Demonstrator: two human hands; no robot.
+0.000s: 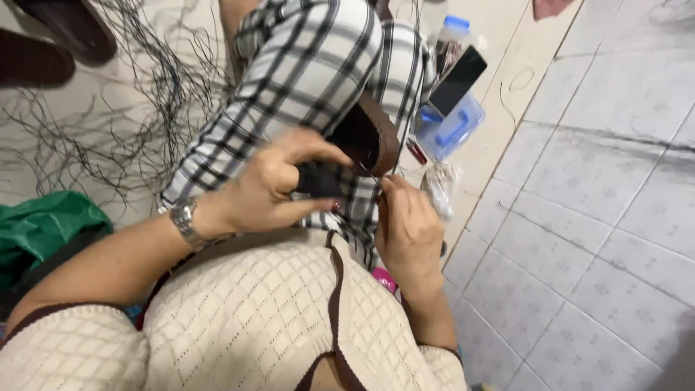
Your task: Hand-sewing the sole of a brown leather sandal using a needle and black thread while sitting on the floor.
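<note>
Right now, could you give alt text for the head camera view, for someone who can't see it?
A seated person's left hand pinches a small black piece over a checked lap beside a brown sandal, with the right hand close by. Loose black threads litter the floor, and a blue plastic box sits beyond.

The left hand [268, 190] covers most of a small dark piece [318, 179], so its shape and kind stay unclear; it may be cloth. The right hand [409, 230] is turned away, its fingertips hidden, and whatever it pinches cannot be made out. The brown sandal [376, 134] is partly hidden behind the checked trouser leg [304, 65]. The two dark shoes [51, 40] are cut off by the top and left edges. The green bag [43, 228] runs past the left edge. The clear packet [439, 187] beside the blue box [452, 127] is too blurred to read its contents.
</note>
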